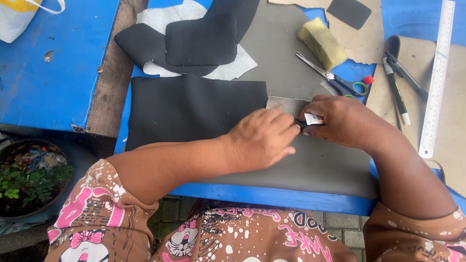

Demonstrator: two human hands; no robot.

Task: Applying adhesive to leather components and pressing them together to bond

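Left hand (262, 138): palm down, fingers pressed together and laid flat on the grey sheet (310, 165), just left of the right hand; it pins the sheet.

Right hand (344, 121): fingers curled and pinching a marker (308, 120), which has a dark body and a white label; the tip points left and is hidden under the left fingertips.

Grey sheet: lies flat on the near middle of the blue table (58, 73) and runs on toward the far side under other pieces. Both hands rest on it.

Black sheet (194, 109): a rectangle just left of the hands, its right edge close to the left hand.

Black pieces (194, 41): one mesh-textured, stacked on white padding (233, 68), far left of centre. A small mesh patch (348, 12) lies far right.

Sponge (321, 42): yellow, far of the hands. Scissors (337, 77): shut, beside it, just far of the right hand.

Pens (398, 82): two, on tan card to the right. Ruler (437, 77): clear, long, at the right edge.

Plant pot (29, 177): near left, below table level.

Step in hand, as judged: drawing a line on the grey sheet, close to the black sheet's corner. The next move would call for a firm flat hold by the left hand and a steady pull of the marker, so that the sheet does not creep.
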